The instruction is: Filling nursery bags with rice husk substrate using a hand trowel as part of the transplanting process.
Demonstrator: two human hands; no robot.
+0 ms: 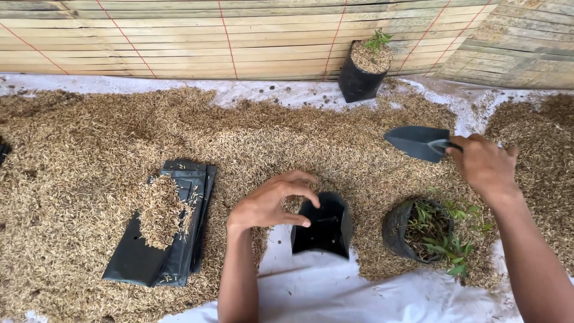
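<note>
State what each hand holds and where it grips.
Right hand holds the black trowel by its handle. Left hand holds the empty black grow bag by its rim.

Black grow bag (323,226): empty, mouth open, standing slightly tilted at the husk's edge on white sheeting, rim pinched. Black trowel (418,142): blade empty, roughly level, pointing left, raised above the husk, gripped by its handle.
</note>
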